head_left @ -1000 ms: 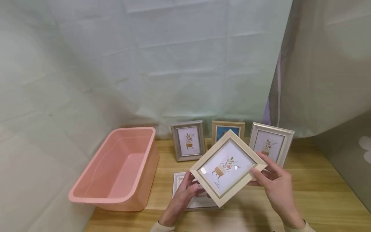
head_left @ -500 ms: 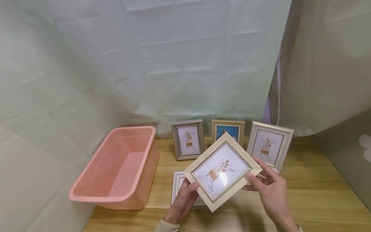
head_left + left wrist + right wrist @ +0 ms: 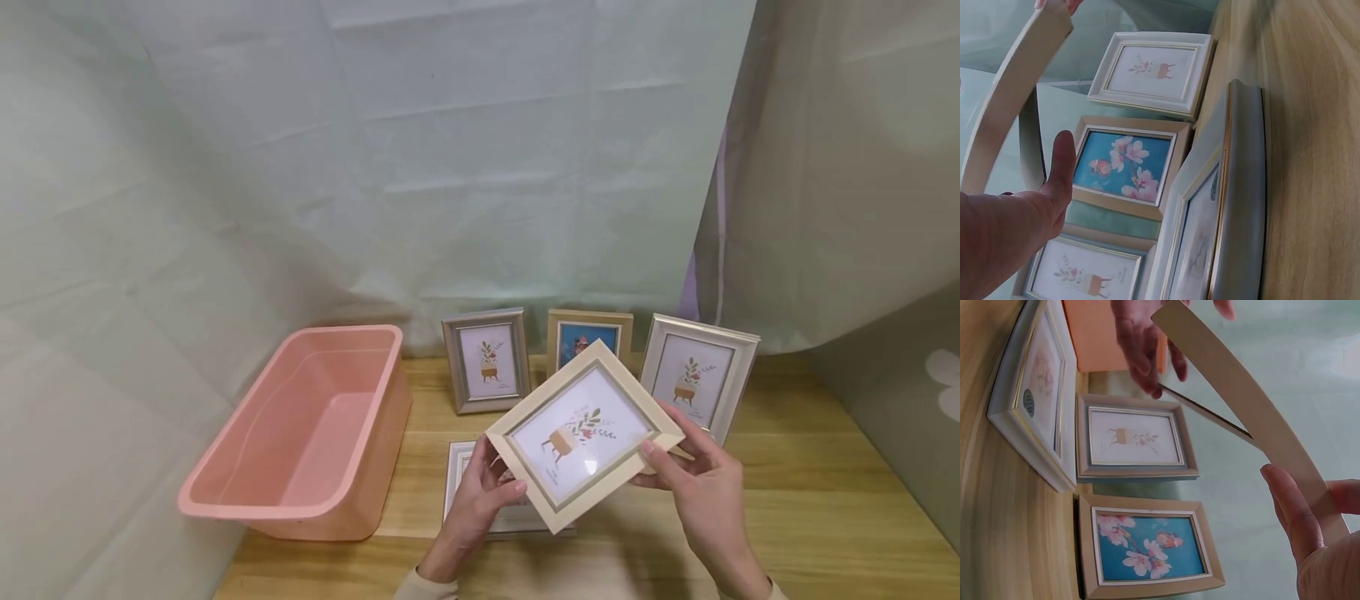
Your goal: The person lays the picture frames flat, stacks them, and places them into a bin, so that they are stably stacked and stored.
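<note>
A cream picture frame (image 3: 581, 437) is held up above the near part of the surface (image 3: 817, 508), tilted corner-down with its glass facing the person; its picture shows a plant in a tan, legged pot. The right hand (image 3: 708, 492) pinches the frame's right corner, thumb pressed on the front and the other fingers behind. The left hand (image 3: 480, 500) is at the lower left edge, thumb at the front and its other fingers bent behind, by the tip of the back strut (image 3: 1210, 417), which stands out from the backing; whether these fingers pinch the strut or only touch it, I cannot tell. Beneath the left hand a white frame (image 3: 1041, 400) lies face up on the surface, a dark oval sticker on its glass. Farther back, three frames stand upright in a row: a grey-silver frame (image 3: 487, 362) at left, a tan frame (image 3: 588, 337) with pink blossoms on blue in the middle, partly covered by the held one in the head view, and a pale silver frame (image 3: 697, 375) at right. A pink bin (image 3: 386, 467) stands at the left, near the lying frame. Pale cloth (image 3: 465, 167) hangs along the far side.
</note>
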{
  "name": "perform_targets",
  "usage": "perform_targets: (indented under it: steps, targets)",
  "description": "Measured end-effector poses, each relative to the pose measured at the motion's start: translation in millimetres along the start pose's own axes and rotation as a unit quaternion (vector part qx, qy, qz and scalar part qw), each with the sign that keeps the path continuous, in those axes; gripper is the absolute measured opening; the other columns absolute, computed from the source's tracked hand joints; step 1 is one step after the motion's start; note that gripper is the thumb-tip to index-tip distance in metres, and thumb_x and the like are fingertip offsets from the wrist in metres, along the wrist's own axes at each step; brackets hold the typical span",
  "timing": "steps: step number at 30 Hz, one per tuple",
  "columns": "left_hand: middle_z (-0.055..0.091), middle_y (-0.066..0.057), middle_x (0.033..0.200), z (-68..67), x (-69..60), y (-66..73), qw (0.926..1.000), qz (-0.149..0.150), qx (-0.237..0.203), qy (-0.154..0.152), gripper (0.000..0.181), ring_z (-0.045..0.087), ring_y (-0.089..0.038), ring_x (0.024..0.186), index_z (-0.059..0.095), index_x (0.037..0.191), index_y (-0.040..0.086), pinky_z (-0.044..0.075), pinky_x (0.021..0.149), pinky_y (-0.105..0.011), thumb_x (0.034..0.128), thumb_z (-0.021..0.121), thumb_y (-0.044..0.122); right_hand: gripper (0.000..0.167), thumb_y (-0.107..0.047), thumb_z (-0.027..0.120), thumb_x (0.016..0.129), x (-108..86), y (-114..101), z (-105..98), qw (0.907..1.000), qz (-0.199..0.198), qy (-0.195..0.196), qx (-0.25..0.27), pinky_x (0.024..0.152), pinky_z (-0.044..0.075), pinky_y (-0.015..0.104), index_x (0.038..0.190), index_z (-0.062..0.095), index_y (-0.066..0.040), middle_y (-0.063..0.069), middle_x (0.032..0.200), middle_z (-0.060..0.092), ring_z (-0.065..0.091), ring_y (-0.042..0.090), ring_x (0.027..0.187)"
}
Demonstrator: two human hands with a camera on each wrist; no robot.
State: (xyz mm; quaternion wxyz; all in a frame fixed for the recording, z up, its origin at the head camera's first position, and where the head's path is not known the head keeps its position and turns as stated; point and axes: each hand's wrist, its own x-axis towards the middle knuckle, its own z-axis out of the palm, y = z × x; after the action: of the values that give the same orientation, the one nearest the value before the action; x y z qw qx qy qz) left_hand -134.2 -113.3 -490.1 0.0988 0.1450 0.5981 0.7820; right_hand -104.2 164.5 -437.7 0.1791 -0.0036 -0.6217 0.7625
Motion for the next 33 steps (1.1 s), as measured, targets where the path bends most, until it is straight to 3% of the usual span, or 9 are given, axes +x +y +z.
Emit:
perform_targets:
  steps: [11,21,24,27,30,33]
  targets:
    - [0.043,-0.023,0.160,-2.0,-9.4,1.7,0.9995,0.027,-0.009,0.009,0.106,0.058,-0.012,0.132,0.007,0.168,-0.002,0.058,0.107,-0.026,0.0894,0.077,0.010,0.060,0.018,0.072,0.093,0.8,14.9,-4.7,0.9992,0.018,0.024,0.025,0.062,0.067,0.041,0.150,0.061,0.004,-0.007,0.114,0.083,0.084,0.017,0.081]
    - [0.052,-0.004,0.151,-1.6,-18.8,-4.2,0.9976,0.061,-0.010,0.030,0.096,0.062,-0.011,0.129,0.020,0.160,-0.012,0.060,0.109,-0.030,0.0888,0.082,0.008,0.058,0.017,0.071,0.093,-0.5,26.1,-2.5,0.9973,0.037,0.045,0.045,0.062,0.067,0.042,0.147,0.066,-0.006,-0.003,0.110,0.082,0.083,0.019,0.080]
    - [0.051,-0.007,0.155,-0.6,-22.9,-6.5,0.9961,0.074,0.026,0.039,0.097,0.060,-0.010,0.132,0.026,0.160,-0.010,0.059,0.109,-0.030,0.0830,0.084,0.000,0.059,0.017,0.071,0.094,-1.6,28.4,-0.5,0.9970,0.045,0.039,0.049,0.063,0.067,0.042,0.147,0.064,-0.006,-0.003,0.109,0.080,0.083,0.019,0.081]
    - [0.048,-0.017,0.161,-0.2,-27.4,-7.4,0.9894,0.098,0.097,0.046,0.108,0.056,-0.009,0.136,0.028,0.165,-0.001,0.057,0.109,-0.030,0.0756,0.087,-0.004,0.058,0.018,0.069,0.094,-3.6,30.6,0.1,0.9967,0.047,0.013,0.065,0.064,0.068,0.043,0.147,0.062,-0.006,-0.001,0.111,0.077,0.083,0.020,0.084]
    - [0.043,-0.022,0.165,-2.2,-32.8,-6.3,0.9756,0.116,0.180,0.050,0.124,0.053,-0.007,0.139,0.024,0.171,0.009,0.056,0.109,-0.031,0.0693,0.095,0.003,0.059,0.021,0.065,0.094,-5.5,32.1,-1.1,0.9950,0.044,-0.031,0.084,0.066,0.069,0.044,0.146,0.061,-0.008,0.002,0.114,0.076,0.083,0.022,0.088]
    - [0.038,-0.017,0.168,-5.1,-38.1,-2.8,0.9581,0.108,0.258,0.064,0.139,0.050,-0.007,0.138,0.017,0.174,0.017,0.056,0.109,-0.033,0.0640,0.102,0.016,0.066,0.020,0.064,0.095,-7.8,32.1,-3.8,0.9922,0.050,-0.081,0.079,0.072,0.069,0.044,0.153,0.057,-0.010,0.001,0.121,0.077,0.083,0.024,0.094]
